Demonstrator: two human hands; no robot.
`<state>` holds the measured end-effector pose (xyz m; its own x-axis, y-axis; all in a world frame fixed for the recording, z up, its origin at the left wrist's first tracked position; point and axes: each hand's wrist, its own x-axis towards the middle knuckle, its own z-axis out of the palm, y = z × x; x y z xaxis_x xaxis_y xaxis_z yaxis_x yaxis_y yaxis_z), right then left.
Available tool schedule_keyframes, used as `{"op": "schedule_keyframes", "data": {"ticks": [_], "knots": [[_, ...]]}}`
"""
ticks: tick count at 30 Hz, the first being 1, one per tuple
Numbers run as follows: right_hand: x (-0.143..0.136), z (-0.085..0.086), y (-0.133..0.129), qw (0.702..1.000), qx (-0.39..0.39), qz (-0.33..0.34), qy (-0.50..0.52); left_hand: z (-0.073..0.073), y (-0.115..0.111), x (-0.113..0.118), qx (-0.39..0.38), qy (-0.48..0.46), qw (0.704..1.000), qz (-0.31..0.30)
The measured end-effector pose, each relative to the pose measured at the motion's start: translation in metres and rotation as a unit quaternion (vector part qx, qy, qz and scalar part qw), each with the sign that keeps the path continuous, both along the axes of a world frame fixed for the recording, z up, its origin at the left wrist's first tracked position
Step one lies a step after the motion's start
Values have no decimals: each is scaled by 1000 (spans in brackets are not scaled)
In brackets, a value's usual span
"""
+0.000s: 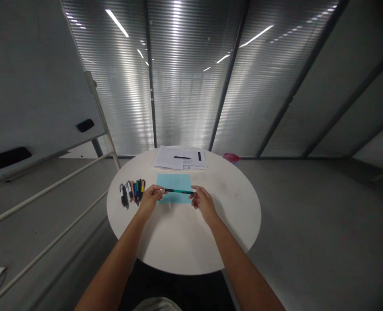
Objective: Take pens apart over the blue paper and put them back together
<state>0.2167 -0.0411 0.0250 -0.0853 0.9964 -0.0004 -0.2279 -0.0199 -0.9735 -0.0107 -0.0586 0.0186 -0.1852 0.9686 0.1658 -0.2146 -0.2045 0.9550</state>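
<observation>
A green and black pen (177, 191) lies level between my two hands, above a light blue sheet of paper (173, 179). My left hand (151, 195) pinches its left end. At the other end, the fingers of my right hand (202, 199) are closed on the pen's black tip. To the left of my left hand, several pens (133, 192) lie side by side in black, white, pink, blue, green and yellow.
The round white table (188, 255) carries a stack of white papers (168, 157) at its far side, with a dark pen (182, 157) on top. A whiteboard on a frame (49, 77) stands at the left. Behind the table is a pink bin (231, 157) near the glass wall.
</observation>
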Motion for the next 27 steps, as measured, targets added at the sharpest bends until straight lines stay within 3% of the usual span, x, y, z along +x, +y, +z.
{"op": "schedule_keyframes", "data": {"ticks": [4,8,14,27], "knots": [[-5,0,20,998,-34,-7,53,-3,7,13,-18,-24,999,-25],[-6,-13,20,988,-60,-4,140,-11,5,16,-27,-37,998,-31],[-10,-26,14,995,-27,24,88,-23,0,10,-46,-77,996,-23],[-9,-29,21,997,-23,11,75,-19,0,9,-66,-122,990,-20]]}}
